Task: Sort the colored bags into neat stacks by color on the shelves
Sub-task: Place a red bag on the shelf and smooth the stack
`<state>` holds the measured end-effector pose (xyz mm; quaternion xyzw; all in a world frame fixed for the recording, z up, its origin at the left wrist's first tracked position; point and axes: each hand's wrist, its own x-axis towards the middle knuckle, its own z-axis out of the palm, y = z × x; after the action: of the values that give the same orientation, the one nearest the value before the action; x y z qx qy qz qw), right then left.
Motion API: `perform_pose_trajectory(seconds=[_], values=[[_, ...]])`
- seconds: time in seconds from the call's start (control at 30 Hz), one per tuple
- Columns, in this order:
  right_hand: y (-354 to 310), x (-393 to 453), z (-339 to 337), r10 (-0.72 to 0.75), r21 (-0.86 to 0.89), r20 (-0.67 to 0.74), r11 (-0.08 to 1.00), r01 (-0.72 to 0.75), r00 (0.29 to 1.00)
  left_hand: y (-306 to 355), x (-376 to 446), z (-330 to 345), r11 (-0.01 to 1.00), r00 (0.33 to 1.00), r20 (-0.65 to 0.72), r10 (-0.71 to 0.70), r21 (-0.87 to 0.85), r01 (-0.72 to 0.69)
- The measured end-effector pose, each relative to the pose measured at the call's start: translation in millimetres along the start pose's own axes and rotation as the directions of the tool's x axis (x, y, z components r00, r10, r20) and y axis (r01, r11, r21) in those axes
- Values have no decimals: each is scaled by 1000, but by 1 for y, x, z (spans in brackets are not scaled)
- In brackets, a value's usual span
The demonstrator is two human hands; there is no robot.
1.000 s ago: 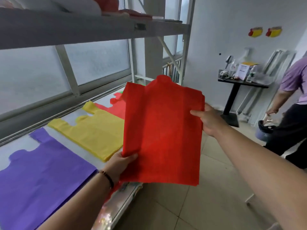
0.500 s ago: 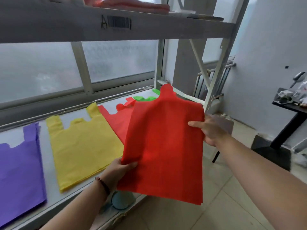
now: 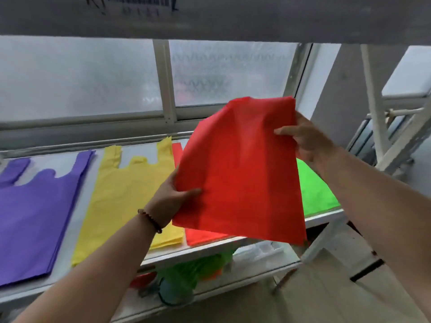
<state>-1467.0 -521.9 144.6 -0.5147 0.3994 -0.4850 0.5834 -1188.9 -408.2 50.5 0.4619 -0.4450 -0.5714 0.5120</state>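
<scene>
I hold a red bag (image 3: 242, 173) spread flat in the air above the white shelf (image 3: 210, 248). My left hand (image 3: 173, 197) pinches its lower left edge and my right hand (image 3: 305, 138) grips its upper right edge. On the shelf lie flat stacks from left to right: purple bags (image 3: 32, 215), yellow bags (image 3: 126, 197), a red stack (image 3: 200, 236) mostly hidden under the held bag, and green bags (image 3: 314, 190).
A grey upper shelf (image 3: 233, 17) with a barcode label runs across the top. Frosted windows stand behind the shelf. Loose green and orange bags (image 3: 198, 269) and a round bluish object (image 3: 175, 292) sit on the lower shelf. White frame struts (image 3: 377, 113) rise at the right.
My view has swung left and closer to the shelf. The red bag has moved over the red stack, and the green stack now shows to its right.
</scene>
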Motion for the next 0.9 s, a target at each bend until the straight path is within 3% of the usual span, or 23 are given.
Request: perform_pose_trajectory(seconds=[0.1, 0.23, 0.37, 0.43, 0.53, 0.7, 0.83, 0.9], values=[[-7, 43, 8, -13, 84, 106, 996, 4, 994, 5, 12, 3, 996, 975, -207, 80, 49, -72], [35, 98, 15, 123, 39, 193, 990, -133, 973, -22, 23, 4, 988, 903, -420, -95, 72, 137], [117, 147, 12, 399, -317, 59, 877, -362, 915, -68, 41, 9, 907, 766, -573, -290, 92, 412], [158, 161, 3, 470, -474, -23, 772, -423, 882, -86, 46, 17, 860, 708, -639, -300, 141, 491], [198, 173, -13, 527, -610, -33, 663, -435, 849, -98, 48, 27, 809, 650, -719, -245, 218, 546], [192, 167, -17, 458, -810, 54, 540, -229, 887, -100, 48, 34, 741, 649, -730, -212, 313, 594], [177, 166, -14, 317, -969, 67, 247, -15, 946, -81, 49, 39, 635, 634, -756, -163, 411, 654], [160, 159, -1, 251, -975, 139, 206, 87, 958, -67, 43, 33, 582, 643, -759, -100, 479, 657]])
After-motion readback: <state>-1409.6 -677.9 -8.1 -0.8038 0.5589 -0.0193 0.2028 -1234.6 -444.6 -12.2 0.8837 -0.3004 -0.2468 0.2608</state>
